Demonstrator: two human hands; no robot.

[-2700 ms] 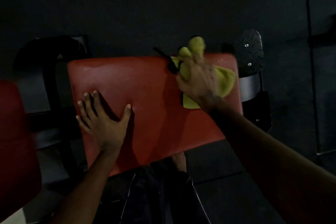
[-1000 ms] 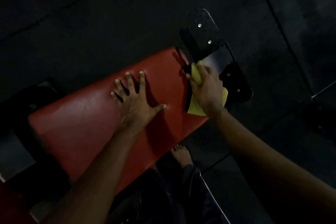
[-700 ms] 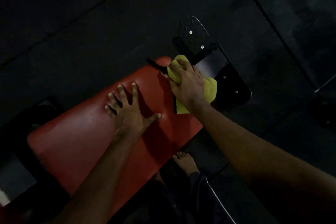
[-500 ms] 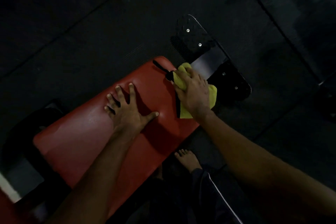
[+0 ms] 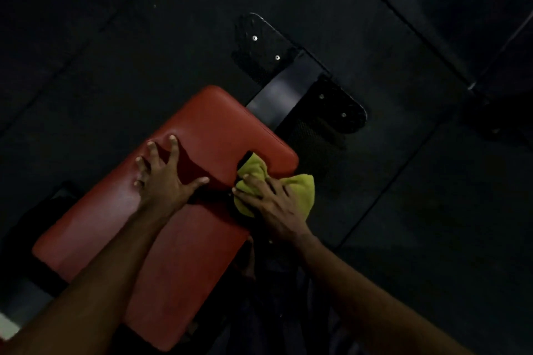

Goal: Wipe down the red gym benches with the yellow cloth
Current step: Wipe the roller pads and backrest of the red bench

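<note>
L hand point(image 5: 164, 179) flat, fingers spread, on padded red vinyl gym bench point(image 5: 207, 124). R hand point(image 5: 274, 204) pressed on crumpled yellow cloth point(image 5: 300, 186) at bench's right edge, fingers splayed over it; black steel foot plate point(image 5: 300, 75) beyond.

Dim light throughout, with a dark rubber floor point(image 5: 144, 37) crossed by faint seams. Beyond the far right, a black metal base plate point(image 5: 300, 78) flat on that floor, small bolts glinting. At the near left edge, a pale patch point(image 5: 7, 326).
</note>
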